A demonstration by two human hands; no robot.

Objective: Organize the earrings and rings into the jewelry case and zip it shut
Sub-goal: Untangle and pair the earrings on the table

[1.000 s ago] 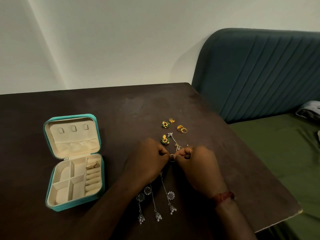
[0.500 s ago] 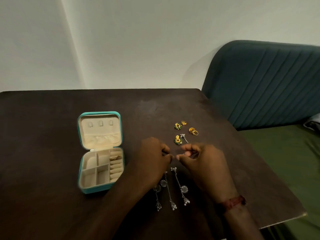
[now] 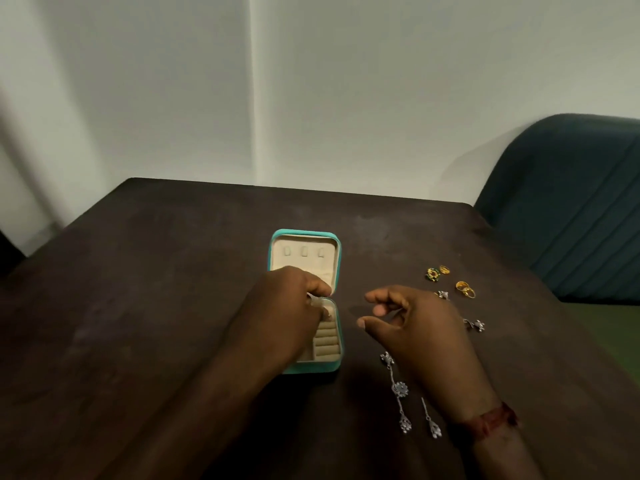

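The teal jewelry case point(image 3: 311, 368) lies open at the table's middle, its cream lid point(image 3: 304, 259) up at the back. My left hand point(image 3: 277, 323) is over the ring rolls point(image 3: 327, 341), fingertips pinched on a small pale ring that is blurred. My right hand point(image 3: 419, 334) hovers just right of the case, fingers apart and empty. Long silver drop earrings point(image 3: 400, 389) lie beside my right wrist. Gold rings point(image 3: 464, 289), a green-gold earring point(image 3: 432, 274) and small silver pieces point(image 3: 475, 325) lie farther right.
The dark wooden table point(image 3: 138, 306) stands against a white wall. A padded blue backrest point(image 3: 571, 202) rises past the table's right edge, with green fabric point(image 3: 620, 337) below it. A red band circles my right wrist point(image 3: 485, 422).
My left hand has carried the small ring from between both hands leftward to the open case. My right hand let go and opened. The view has swung left, centring the case.
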